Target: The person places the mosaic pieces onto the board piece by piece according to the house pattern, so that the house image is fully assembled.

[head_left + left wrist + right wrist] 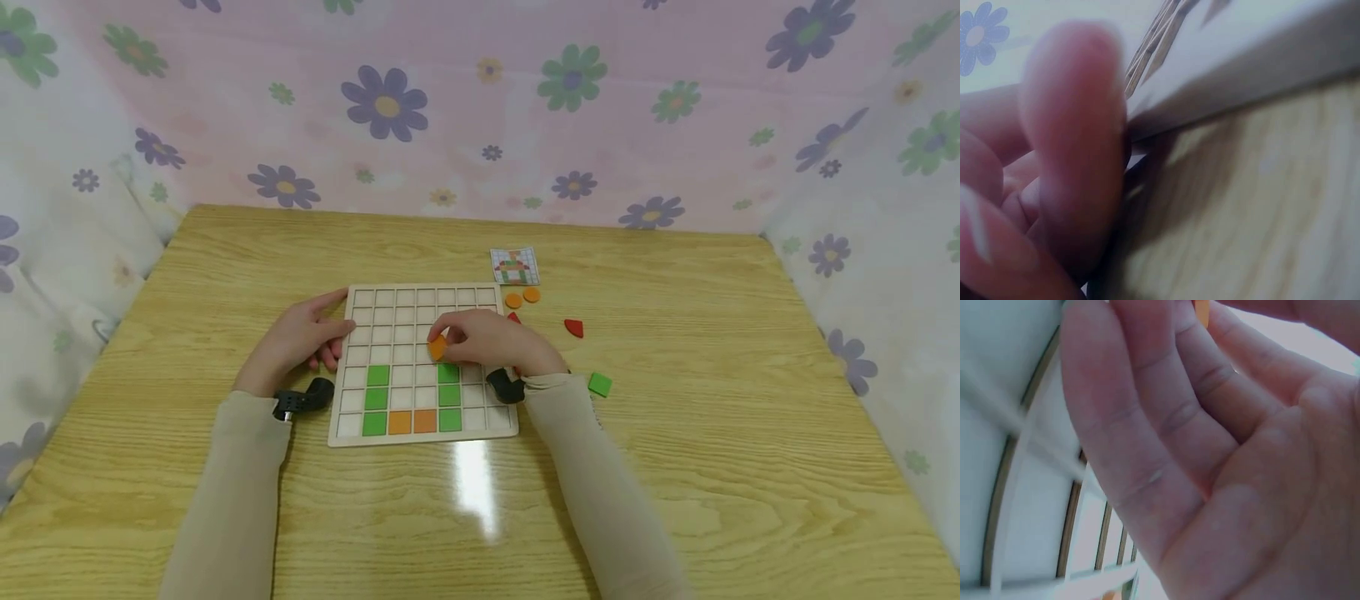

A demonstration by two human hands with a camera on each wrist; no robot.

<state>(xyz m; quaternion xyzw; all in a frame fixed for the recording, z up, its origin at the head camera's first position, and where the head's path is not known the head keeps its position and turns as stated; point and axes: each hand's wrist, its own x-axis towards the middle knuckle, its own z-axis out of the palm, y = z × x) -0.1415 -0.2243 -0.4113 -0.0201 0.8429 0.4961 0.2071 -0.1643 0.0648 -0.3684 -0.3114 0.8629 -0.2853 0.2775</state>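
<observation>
A wooden grid board (382,316) lies flat on the table. At its left edge is my left hand (294,337), the thumb on the rim and the index finger stretched towards the far corner; the left wrist view shows a blurred finger (1075,125) against the board's side. My right hand (491,340) pinches an orange tile (437,347) between thumb and fingertips above the middle of the grid. Only a sliver of that orange tile (1202,312) shows in the right wrist view. Green squares (377,399) form two columns in the grid, with orange squares (412,422) between them along the near row.
Beyond the board's far right corner lies a pattern card (514,266). Two orange discs (522,297) sit below it. To the right are a red quarter-circle (573,327) and a loose green square (600,384). Another red piece (513,317) is partly hidden by my right hand.
</observation>
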